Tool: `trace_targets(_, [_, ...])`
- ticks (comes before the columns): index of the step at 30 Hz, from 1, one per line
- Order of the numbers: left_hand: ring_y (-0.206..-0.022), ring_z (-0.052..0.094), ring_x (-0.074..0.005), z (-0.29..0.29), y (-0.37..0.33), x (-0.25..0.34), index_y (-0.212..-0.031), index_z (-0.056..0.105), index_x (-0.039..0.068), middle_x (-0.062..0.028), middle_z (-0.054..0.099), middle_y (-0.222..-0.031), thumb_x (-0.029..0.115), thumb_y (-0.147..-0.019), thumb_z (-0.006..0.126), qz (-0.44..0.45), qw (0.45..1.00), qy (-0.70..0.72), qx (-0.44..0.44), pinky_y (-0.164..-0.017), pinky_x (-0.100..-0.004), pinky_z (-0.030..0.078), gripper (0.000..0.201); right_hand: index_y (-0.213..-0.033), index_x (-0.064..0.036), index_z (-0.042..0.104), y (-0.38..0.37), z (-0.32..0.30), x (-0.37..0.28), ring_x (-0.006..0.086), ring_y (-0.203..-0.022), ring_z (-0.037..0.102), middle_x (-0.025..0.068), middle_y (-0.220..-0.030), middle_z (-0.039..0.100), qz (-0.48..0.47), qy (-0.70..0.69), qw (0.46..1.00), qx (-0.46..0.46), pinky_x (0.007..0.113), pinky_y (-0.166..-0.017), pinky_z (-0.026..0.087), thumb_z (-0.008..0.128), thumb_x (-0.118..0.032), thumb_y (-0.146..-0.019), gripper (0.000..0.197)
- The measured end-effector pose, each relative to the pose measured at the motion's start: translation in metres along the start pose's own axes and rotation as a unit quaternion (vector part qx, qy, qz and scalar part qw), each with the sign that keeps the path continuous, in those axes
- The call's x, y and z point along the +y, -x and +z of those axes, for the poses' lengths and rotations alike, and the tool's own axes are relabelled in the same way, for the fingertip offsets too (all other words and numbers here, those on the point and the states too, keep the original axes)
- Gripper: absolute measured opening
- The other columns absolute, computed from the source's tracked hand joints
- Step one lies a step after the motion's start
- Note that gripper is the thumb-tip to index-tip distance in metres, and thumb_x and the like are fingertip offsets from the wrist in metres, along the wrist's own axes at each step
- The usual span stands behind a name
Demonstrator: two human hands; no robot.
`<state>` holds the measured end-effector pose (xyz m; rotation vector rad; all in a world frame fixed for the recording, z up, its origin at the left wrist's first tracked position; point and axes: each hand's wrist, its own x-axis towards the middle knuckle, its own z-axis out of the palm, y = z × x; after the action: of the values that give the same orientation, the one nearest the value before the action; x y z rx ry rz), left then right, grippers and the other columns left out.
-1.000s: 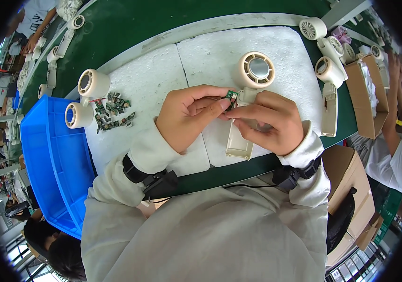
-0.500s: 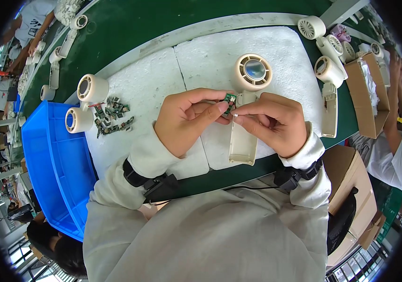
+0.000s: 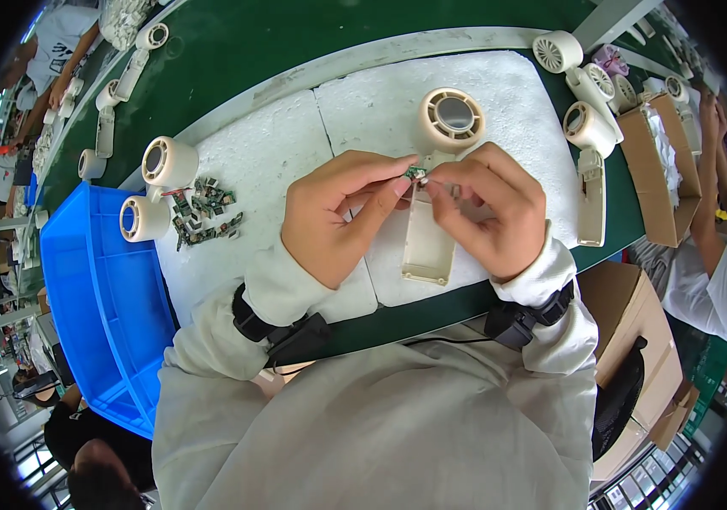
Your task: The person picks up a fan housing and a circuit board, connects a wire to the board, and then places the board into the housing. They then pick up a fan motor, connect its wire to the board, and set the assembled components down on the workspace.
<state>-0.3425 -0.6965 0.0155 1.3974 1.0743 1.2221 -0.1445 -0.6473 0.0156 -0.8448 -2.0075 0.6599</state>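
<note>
Between its thumb and forefinger, my left hand (image 3: 325, 217) pinches a small green circuit board (image 3: 414, 172) by its edge. My right hand (image 3: 499, 212) is closed in a pinch at the board's right side, on a tiny white connector (image 3: 423, 180) partly hidden by the fingertips. Whether the connector is seated in the board cannot be made out. Beneath both hands lies a cream handheld fan housing (image 3: 428, 246), its handle an open shallow shell pointing toward me. Its round fan head (image 3: 453, 119) rests just beyond my fingers.
White foam sheets (image 3: 372, 93) cover the green workbench. Loose circuit boards (image 3: 204, 208) lie at left beside two fan heads (image 3: 170, 161) and a blue divided bin (image 3: 108, 297). More fan housings (image 3: 591, 195) and a cardboard box (image 3: 661, 170) stand at right. Other people sit around.
My hands have drawn closer together, bringing the white connector up against the board. The board has tilted, showing less of its face. The fan housing appears slightly farther left and up.
</note>
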Motion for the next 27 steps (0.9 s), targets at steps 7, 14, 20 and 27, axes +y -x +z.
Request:
trace_targets(7, [-0.097,0.066,-0.0189,-0.002,0.0003,0.001,-0.126,0.064,-0.003,-0.0137,0.064,-0.114,-0.004,-0.098,0.058,0.006,0.999,-0.025,-0.033,-0.085,-0.0295,0.055,0.029,-0.085,-0.0017,0.068,0.003,-0.0018,-0.0022,0.0157,-0.061,0.051,0.0056,-0.076,0.054,0.007,-0.002,1.0,-0.008,0.028,-0.055,0.042,0.074,0.0,-0.072,0.014])
trace_targets(14, [-0.093,0.068,-0.0196,-0.0009,-0.0005,0.0018,-0.124,0.067,0.002,-0.0133,0.067,-0.109,-0.008,-0.094,0.058,0.044,0.993,-0.098,-0.043,-0.081,-0.0292,0.056,0.033,-0.084,-0.002,0.068,0.0014,-0.0017,-0.0006,0.0143,-0.061,0.051,0.0048,-0.075,0.053,0.009,-0.016,1.0,0.012,0.027,-0.055,0.042,0.073,0.002,-0.07,0.015])
trace_targets(20, [-0.091,0.07,-0.0197,-0.0025,0.0001,0.0014,-0.123,0.068,0.003,-0.0133,0.069,-0.106,-0.009,-0.092,0.059,0.048,0.994,-0.092,-0.034,-0.08,-0.0289,0.057,0.035,-0.084,-0.0016,0.068,0.004,-0.0031,-0.0011,0.014,-0.061,0.05,0.005,-0.074,0.052,0.018,-0.026,0.999,0.019,0.027,-0.054,0.041,0.072,0.002,-0.069,0.016])
trace_targets(27, [-0.094,0.068,-0.0192,-0.0044,0.0021,0.0059,-0.126,0.065,-0.001,-0.014,0.064,-0.113,-0.006,-0.096,0.058,0.038,0.99,-0.118,-0.068,-0.083,-0.0295,0.056,0.031,-0.083,-0.0015,0.067,0.0039,-0.0047,0.0008,0.0141,-0.059,0.048,0.0052,-0.074,0.052,0.017,-0.025,0.999,-0.025,0.027,-0.053,0.04,0.073,0.001,-0.069,0.016])
